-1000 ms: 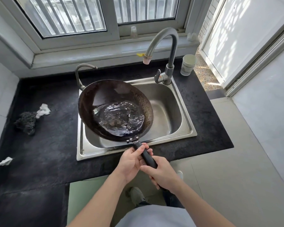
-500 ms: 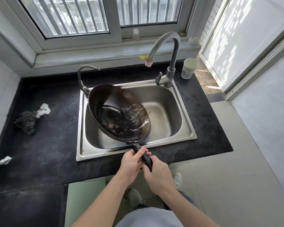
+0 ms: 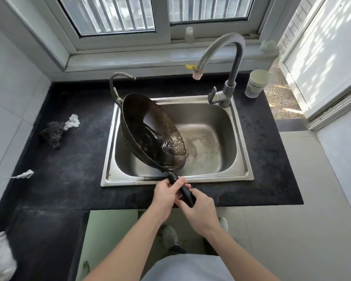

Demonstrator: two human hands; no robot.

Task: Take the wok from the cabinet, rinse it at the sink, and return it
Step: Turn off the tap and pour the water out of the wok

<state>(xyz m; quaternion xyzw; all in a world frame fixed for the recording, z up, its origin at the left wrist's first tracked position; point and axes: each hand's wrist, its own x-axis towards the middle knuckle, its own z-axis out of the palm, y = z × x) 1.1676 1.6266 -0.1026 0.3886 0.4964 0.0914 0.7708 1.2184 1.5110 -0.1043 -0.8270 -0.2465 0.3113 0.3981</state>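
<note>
In the head view, the wok (image 3: 148, 134) is held steeply tilted over the left half of the sink (image 3: 244, 155), with a little water (image 3: 173, 148) pooled at its lowered edge. Its black handle (image 3: 183, 189) is gripped by both hands at the sink's front edge: the left hand (image 3: 166, 194) is wrapped nearer the pan, the right hand (image 3: 201, 211) close behind it. A dark scrubber (image 3: 53, 131) lies near the countertop's (image 3: 69, 169) left edge, and a cup (image 3: 256, 84) stands at its back right corner.
</note>
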